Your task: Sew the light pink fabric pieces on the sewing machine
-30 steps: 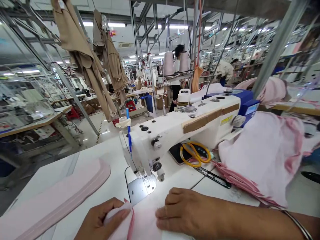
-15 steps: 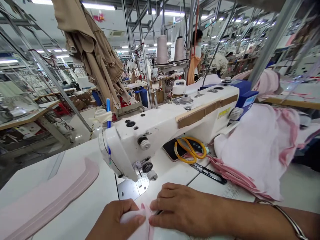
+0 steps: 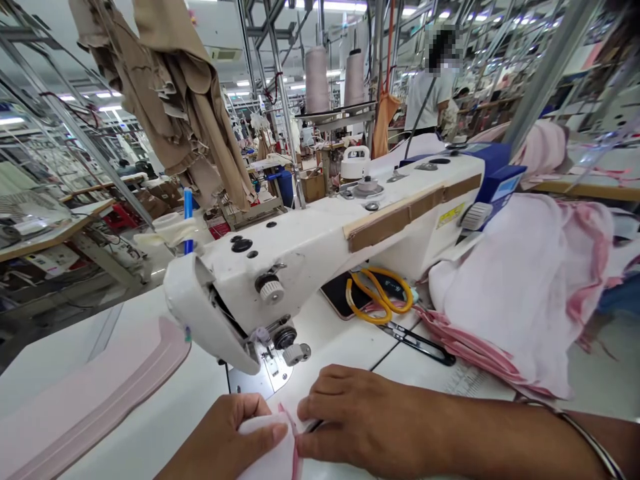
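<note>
My left hand (image 3: 227, 437) pinches a pale pink fabric piece (image 3: 270, 450) between thumb and fingers, just in front of the sewing machine (image 3: 300, 250). At the darker pink edge of that piece, my right hand (image 3: 360, 417) has its thumb and fingertips closed on the fabric. Both hands rest low over the white table, close together. Beyond them, the metal needle plate (image 3: 260, 380) is lit, with no cloth lying on it. The lower part of the fabric runs out of the picture.
Yellow-handled scissors (image 3: 383, 300) lie on a dark phone (image 3: 335, 297), near black tweezers-like snips (image 3: 420, 343). A pink fabric pile (image 3: 515, 300) sits at the right; a pink curved panel (image 3: 115, 393) lies left. Brown garments (image 3: 185, 100) hang behind. A person (image 3: 430, 93) stands further back.
The view has shifted slightly, so the machine head appears further left. My hands keep their hold on the fabric, almost in place. The person behind shows more fully.
</note>
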Demonstrator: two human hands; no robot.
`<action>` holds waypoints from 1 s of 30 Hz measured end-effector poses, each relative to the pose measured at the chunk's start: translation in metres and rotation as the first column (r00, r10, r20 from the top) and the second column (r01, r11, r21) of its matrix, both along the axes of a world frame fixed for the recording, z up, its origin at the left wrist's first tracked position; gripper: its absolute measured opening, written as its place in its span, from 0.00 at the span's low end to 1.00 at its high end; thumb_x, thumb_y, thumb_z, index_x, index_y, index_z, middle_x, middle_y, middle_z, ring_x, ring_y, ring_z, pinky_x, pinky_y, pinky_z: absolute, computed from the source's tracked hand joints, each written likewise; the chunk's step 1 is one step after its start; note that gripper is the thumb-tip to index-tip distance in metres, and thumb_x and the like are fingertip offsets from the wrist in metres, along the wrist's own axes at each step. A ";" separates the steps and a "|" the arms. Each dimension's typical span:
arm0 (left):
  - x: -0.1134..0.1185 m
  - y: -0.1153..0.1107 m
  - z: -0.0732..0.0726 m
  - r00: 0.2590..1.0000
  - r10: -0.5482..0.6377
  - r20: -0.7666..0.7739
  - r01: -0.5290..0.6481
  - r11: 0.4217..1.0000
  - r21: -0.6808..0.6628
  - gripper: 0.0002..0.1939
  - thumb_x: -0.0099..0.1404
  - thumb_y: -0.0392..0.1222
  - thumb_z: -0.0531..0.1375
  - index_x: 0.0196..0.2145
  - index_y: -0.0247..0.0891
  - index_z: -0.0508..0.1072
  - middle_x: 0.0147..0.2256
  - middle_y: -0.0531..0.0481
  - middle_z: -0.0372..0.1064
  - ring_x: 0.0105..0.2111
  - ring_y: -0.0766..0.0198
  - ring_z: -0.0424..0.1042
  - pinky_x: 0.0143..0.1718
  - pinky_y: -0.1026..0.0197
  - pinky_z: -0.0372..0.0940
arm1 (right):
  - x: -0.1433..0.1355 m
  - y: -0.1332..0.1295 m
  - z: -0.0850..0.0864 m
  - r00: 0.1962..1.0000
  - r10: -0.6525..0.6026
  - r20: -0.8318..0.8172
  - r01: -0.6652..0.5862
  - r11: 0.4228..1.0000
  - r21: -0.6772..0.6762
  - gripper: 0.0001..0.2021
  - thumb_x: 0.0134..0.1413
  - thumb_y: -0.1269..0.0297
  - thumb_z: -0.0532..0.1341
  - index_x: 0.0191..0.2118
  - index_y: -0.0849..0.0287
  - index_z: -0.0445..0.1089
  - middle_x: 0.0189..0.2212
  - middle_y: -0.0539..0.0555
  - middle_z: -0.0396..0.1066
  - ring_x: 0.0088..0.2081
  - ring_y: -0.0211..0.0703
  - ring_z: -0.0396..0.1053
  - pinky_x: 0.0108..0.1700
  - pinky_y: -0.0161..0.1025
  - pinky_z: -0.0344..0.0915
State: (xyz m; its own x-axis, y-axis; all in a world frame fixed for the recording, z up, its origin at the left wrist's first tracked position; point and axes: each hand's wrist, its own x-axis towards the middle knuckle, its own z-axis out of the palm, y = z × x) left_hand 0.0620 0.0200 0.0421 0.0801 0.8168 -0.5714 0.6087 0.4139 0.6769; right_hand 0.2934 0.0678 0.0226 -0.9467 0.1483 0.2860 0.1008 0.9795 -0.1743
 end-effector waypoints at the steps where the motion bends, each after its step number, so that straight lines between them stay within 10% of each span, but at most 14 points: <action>1: 0.000 0.000 0.000 1.000 -0.002 -0.007 0.002 1.000 -0.004 0.21 0.54 0.58 0.60 0.21 0.41 0.58 0.21 0.59 0.51 0.24 0.68 0.50 0.24 0.65 0.45 | 0.000 0.000 -0.001 1.000 0.002 -0.002 -0.002 1.000 0.005 0.11 0.71 0.66 0.49 0.50 0.58 0.67 0.43 0.54 0.69 0.40 0.42 0.62 0.46 0.39 0.56; 30: 0.008 0.003 0.003 0.999 0.024 -0.033 -0.024 1.000 -0.010 0.18 0.54 0.55 0.58 0.21 0.40 0.57 0.20 0.58 0.52 0.23 0.68 0.50 0.24 0.64 0.45 | -0.006 -0.003 -0.003 1.000 0.017 -0.026 -0.017 1.000 0.003 0.12 0.71 0.67 0.49 0.49 0.62 0.68 0.44 0.52 0.71 0.39 0.41 0.62 0.45 0.38 0.58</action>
State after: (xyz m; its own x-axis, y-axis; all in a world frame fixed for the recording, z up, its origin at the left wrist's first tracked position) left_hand 0.0702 0.0227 0.0448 0.0413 0.8120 -0.5822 0.6205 0.4359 0.6520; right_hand 0.2878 0.0645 0.0193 -0.9412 0.1314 0.3113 0.0796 0.9816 -0.1736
